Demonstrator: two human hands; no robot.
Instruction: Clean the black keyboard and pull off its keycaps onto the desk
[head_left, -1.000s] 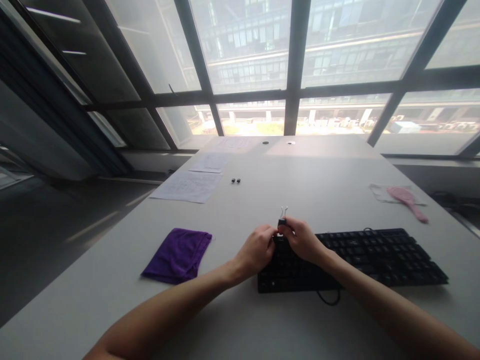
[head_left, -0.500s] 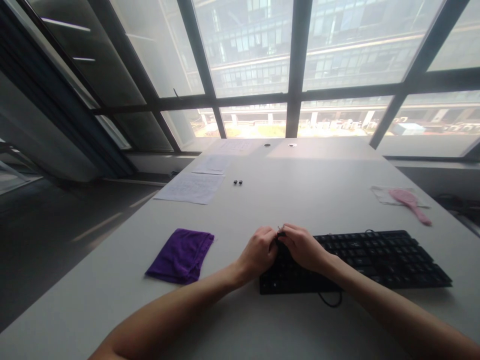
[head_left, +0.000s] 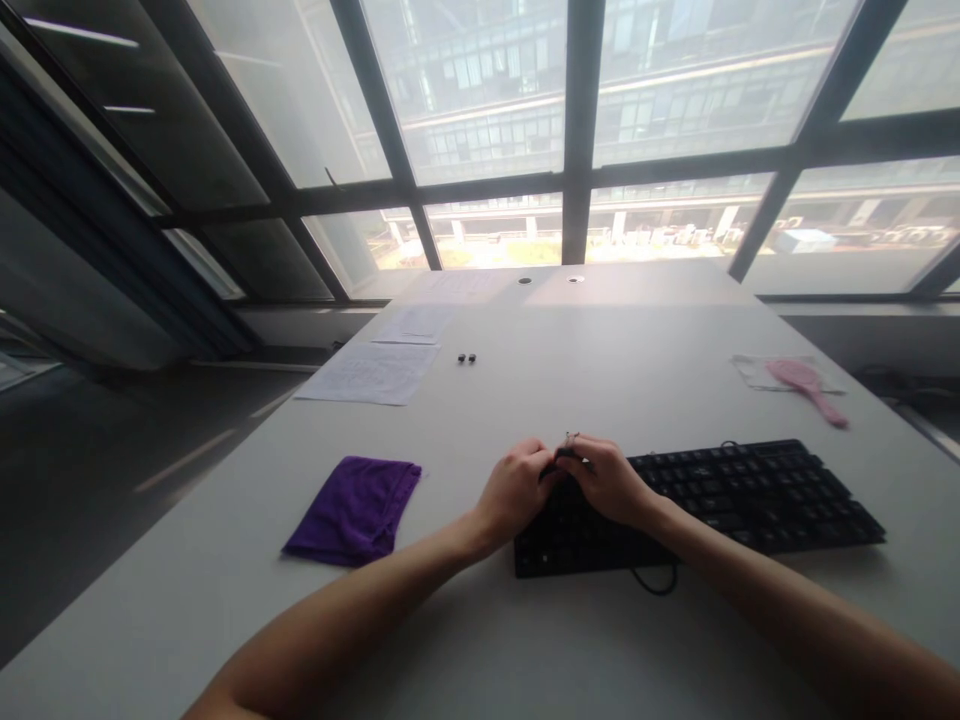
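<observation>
The binder clip (head_left: 567, 454) has dropped lower, pinched in the right hand (head_left: 611, 482); the left hand (head_left: 516, 488) curls against it, hold unclear.

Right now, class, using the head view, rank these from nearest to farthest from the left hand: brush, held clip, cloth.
From the left hand:
1. Held clip: at the fingertips, between the hands.
2. Cloth: to the left.
3. Brush: well off to the right.

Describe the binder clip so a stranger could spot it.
On the white desk, find the black keyboard. At its far left corner, the right hand grips a black binder clip; unlike two small dark objects beyond, it's held.
</observation>
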